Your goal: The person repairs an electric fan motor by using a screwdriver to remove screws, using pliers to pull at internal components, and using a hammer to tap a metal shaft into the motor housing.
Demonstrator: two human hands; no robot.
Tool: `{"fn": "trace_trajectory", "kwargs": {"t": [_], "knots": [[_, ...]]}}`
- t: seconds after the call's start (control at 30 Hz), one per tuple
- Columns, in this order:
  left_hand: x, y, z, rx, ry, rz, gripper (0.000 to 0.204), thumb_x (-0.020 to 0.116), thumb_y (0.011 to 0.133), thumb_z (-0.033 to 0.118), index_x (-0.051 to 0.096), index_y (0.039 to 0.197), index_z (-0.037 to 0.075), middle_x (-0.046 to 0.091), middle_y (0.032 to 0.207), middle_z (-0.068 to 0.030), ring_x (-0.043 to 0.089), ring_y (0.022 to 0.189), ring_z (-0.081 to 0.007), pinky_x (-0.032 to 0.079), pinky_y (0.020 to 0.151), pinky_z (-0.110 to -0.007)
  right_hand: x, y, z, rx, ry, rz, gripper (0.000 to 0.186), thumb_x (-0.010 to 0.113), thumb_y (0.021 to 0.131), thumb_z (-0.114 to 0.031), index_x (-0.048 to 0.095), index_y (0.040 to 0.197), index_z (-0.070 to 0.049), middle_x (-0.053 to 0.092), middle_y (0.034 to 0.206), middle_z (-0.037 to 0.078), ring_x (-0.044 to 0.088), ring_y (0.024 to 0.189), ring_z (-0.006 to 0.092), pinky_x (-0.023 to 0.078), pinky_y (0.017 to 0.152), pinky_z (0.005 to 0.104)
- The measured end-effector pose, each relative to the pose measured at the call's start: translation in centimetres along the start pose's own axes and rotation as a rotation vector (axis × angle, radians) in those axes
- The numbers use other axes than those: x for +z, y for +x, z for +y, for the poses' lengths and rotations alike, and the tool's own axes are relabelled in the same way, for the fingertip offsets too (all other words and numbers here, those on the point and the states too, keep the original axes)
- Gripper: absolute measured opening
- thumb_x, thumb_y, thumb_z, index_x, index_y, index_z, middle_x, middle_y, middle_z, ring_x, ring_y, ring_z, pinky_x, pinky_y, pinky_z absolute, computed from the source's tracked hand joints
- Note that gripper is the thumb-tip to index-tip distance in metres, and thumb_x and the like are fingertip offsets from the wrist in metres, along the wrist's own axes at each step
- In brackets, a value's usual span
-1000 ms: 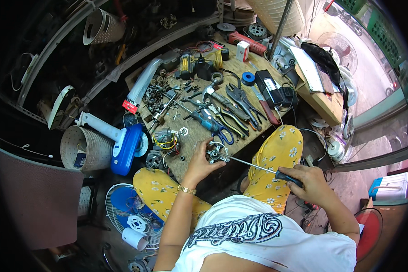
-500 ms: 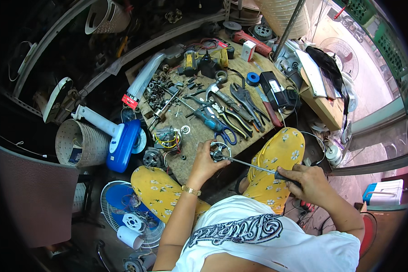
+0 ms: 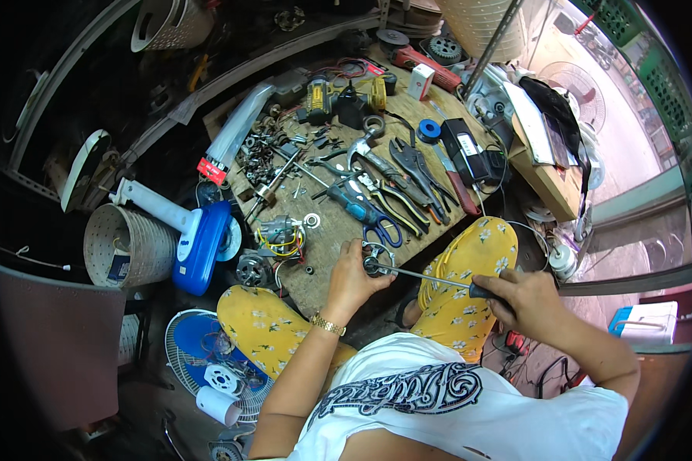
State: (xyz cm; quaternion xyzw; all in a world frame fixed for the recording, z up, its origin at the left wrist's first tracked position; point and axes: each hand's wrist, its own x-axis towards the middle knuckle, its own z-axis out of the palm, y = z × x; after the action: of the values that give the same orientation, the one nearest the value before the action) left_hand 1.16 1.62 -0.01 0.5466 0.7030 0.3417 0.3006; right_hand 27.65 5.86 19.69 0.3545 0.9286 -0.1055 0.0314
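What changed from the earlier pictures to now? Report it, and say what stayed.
The metal part in the left hand shifted slightly right. The right hand now covers more of the handle of the screwdriver, and the right elbow swung outward. Nothing was picked up or released. The scissors and hammer stayed on the table.

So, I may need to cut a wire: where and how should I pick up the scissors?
Probably take the scissors by the blue loops, coming from your side: the loops face you near the edge of the table, while the blade end points away. Your left hand holds the metal part and your right hand the screwdriver, so one must come free first.
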Motion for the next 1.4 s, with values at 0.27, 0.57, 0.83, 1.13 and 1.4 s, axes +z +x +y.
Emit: {"fn": "trace_trajectory", "kwargs": {"t": [0.27,0.57,0.83,1.13,1.4], "knots": [[-0.3,-0.1,0.3,-0.006,0.005,0.039,0.064,0.089,0.057,0.027,0.053,0.102,-0.003,0.060,0.102,-0.0190,0.061,0.095,-0.0362,0.050,0.083,-0.042,-6.9,8.6,-1.6,-0.199,-0.094,-0.184,0.016,0.067,0.077,-0.017,0.071,0.090,-0.008,0.066,0.065,0.015,0.067,0.062,0.0325,0.054,0.057,0.0438],[-0.3,-0.4,0.4,0.014,0.044,0.061,0.063,0.088,0.058,0.027,0.053,0.101,-0.004,0.060,0.101,-0.0197,0.061,0.094,-0.0375,0.050,0.081,-0.043,-8.8,13.4,-2.2,-0.244,-0.142,-0.361,0.026,0.070,0.077,-0.018,0.074,0.103,-0.012,0.070,0.082,0.015,0.068,0.076,0.0317,0.053,0.072,0.0433],[0.3,-0.5,0.2,0.056,0.134,0.072,0.071,0.088,0.060,0.031,0.051,0.109,-0.004,0.057,0.106,-0.0202,0.062,0.093,-0.0387,0.053,0.078,-0.043,-9.3,17.4,-2.2,-0.146,-0.121,-0.576,0.027,0.067,0.081,-0.020,0.072,0.106,-0.010,0.071,0.084,0.012,0.068,0.065,0.0247,0.055,0.070,0.0384],[0.1,-0.6,-0.7,0.009,-0.015,0.070,0.082,0.090,0.059,0.033,0.048,0.120,-0.003,0.057,0.113,-0.0199,0.061,0.103,-0.0349,0.051,0.088,-0.042,-10.5,5.9,0.4,-0.078,-0.001,-0.147,0.030,0.072,0.073,-0.016,0.073,0.102,-0.008,0.071,0.089,0.015,0.068,0.082,0.0299,0.053,0.075,0.0411],[-0.5,-0.6,0.1,0.050,0.127,-0.048,0.089,0.089,0.059,0.034,0.045,0.131,0.005,0.054,0.116,-0.0195,0.062,0.104,-0.0356,0.052,0.088,-0.043,-2.9,0.1,2.9,-0.025,0.106,-0.053,0.031,0.072,0.075,-0.020,0.073,0.106,-0.014,0.069,0.086,0.010,0.067,0.073,0.0285,0.053,0.065,0.0389]]}}
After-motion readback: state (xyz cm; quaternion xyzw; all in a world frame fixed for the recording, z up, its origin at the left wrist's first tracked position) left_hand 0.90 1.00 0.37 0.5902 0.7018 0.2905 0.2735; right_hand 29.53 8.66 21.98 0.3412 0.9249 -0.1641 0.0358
